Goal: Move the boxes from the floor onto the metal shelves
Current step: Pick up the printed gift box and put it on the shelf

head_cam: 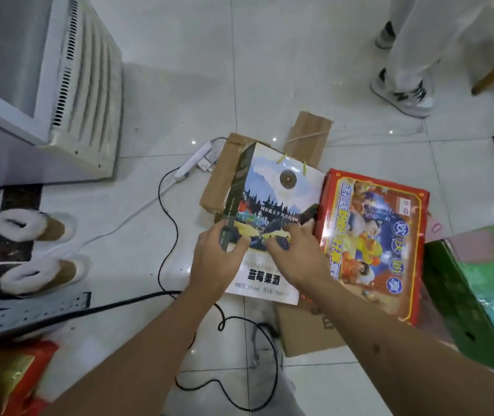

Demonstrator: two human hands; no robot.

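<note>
**Both hands on the blue-and-white gift box, floor level**

Left hand [215, 259]: fingers curled round the dark left edge of the gift box [272, 211], thumb lying on its printed face. Closed on the box.

Right hand [295, 259]: palm down on the face, fingers bent over the right edge where it meets the red carton [374, 244]. Also gripping the box.

Pose: both forearms reach forward and down from the bottom of the view, bare, wrists fairly straight, the hands close together across the lower half of the box.

Position of box: tilted, top end with yellow cord handles away from the person, resting over brown cardboard boxes [224, 175] on the tiled floor [179, 55]. Whether its near end is lifted clear cannot be told.

Surroundings: red carton touching on the right; green box [480, 295] beyond it, at the frame edge. Black cable [167, 217] loops across the floor just left of the box, with a white power strip [193, 162] nearby. Fleece-lined slippers [38, 250] well to the left. White louvred appliance [83, 85] upper left. Another person's legs and shoes [404, 94] upper right.
</note>
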